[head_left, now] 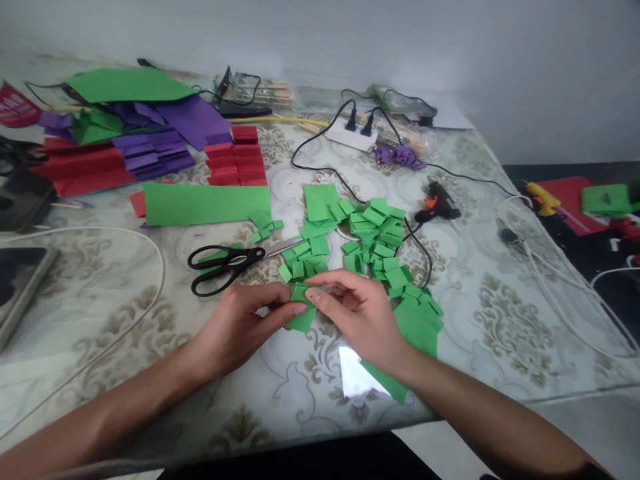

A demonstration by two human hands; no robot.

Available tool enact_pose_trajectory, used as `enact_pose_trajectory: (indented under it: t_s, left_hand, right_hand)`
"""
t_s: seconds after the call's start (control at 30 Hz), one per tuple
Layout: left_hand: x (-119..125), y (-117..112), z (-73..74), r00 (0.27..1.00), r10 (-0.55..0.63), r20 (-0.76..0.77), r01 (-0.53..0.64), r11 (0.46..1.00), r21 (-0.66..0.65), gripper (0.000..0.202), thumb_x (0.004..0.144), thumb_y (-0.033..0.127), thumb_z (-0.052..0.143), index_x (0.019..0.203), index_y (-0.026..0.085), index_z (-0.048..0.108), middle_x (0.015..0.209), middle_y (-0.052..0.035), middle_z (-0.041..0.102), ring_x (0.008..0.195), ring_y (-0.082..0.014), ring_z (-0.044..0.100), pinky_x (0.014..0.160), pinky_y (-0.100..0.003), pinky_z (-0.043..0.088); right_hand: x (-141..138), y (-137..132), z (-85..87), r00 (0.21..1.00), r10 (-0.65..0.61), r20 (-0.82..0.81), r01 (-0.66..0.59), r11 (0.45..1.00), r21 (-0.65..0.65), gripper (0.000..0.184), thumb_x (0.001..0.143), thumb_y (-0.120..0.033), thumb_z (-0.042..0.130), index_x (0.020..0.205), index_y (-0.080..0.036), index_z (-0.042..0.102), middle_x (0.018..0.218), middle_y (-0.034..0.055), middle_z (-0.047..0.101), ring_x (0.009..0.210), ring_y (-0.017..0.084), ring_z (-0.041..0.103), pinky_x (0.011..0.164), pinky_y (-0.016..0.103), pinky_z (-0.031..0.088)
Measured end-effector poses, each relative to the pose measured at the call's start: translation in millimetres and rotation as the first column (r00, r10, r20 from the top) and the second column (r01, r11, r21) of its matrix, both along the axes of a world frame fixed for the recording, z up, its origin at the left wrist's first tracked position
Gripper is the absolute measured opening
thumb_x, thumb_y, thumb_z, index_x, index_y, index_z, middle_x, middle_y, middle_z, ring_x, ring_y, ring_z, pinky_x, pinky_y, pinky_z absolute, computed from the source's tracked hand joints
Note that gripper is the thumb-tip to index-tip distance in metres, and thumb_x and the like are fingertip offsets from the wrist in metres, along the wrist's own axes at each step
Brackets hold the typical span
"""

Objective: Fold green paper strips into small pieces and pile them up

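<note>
Between my two hands is a small piece of green paper (303,320), its upper edge folded over. My left hand (245,320) pinches it at the left side with thumb and forefinger. From the right, my right hand (357,313) presses its thumb on the fold, the other fingers behind. Just beyond lie many small folded green paper pieces (373,230) in loose heaps. Black-handled scissors (227,263) rest to the left, blades pointing right toward the heaps. A larger green sheet (417,327) lies partly under my right wrist.
A long green strip (207,205) lies beyond the scissors, with red folded paper (235,160) and purple paper (155,150) behind. A glue gun (437,203) sits at right, near a white power strip (351,135). Cables cross the table; a phone-like device (23,287) is at far left.
</note>
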State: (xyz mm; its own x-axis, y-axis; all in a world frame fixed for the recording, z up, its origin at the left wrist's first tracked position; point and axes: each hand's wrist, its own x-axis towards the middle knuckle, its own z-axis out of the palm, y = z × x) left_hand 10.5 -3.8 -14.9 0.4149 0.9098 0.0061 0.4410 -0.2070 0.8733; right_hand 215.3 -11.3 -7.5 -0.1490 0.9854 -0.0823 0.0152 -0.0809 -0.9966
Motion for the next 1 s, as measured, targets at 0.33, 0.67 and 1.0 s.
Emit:
enact_pose_trajectory:
  t_s: [0.33, 0.67, 1.0]
  left_hand:
    - [-4.7, -2.0, -9.4, 0.997, -0.024, -0.074, 0.029, 0.997, 0.067, 0.034, 0.101, 0.04, 0.065, 0.074, 0.019, 0.065, 0.065, 0.0041, 0.057, 0.06, -0.0113, 0.049, 0.057, -0.023, 0.04]
    - [-3.3, -4.1, -4.9, 0.995, -0.068, -0.075, 0.079, 0.984, 0.159, 0.023, 0.1, 0.029, 0.067, 0.079, 0.02, 0.068, 0.067, 0.0053, 0.064, 0.058, -0.0102, 0.055, 0.058, -0.02, 0.043]
    - [-1.3, -4.3, -0.3, 0.994, -0.067, -0.091, 0.083, 0.978, 0.192, 0.023, 0.101, 0.029, 0.067, 0.079, 0.02, 0.067, 0.067, 0.0056, 0.063, 0.057, -0.0103, 0.056, 0.058, -0.021, 0.043]
  right_hand:
    - [0.0, 1.0, -1.9, 0.999, 0.027, 0.031, -0.027, 1.0, 0.001, 0.015, 0.086, -0.034, 0.081, 0.096, -0.022, 0.084, 0.075, 0.0016, 0.077, 0.063, 0.014, 0.067, 0.054, 0.024, 0.053]
    - [1.0, 1.3, -2.1, 0.995, 0.059, 0.079, -0.059, 0.998, -0.01, 0.013, 0.087, -0.032, 0.081, 0.094, -0.021, 0.084, 0.068, 0.0, 0.073, 0.056, 0.012, 0.057, 0.05, 0.023, 0.044]
    - [-0.2, 0.6, -1.9, 0.998, 0.024, 0.065, -0.023, 1.0, -0.018, 0.012, 0.086, -0.032, 0.081, 0.09, -0.021, 0.083, 0.065, -0.0007, 0.069, 0.054, 0.012, 0.054, 0.049, 0.024, 0.042]
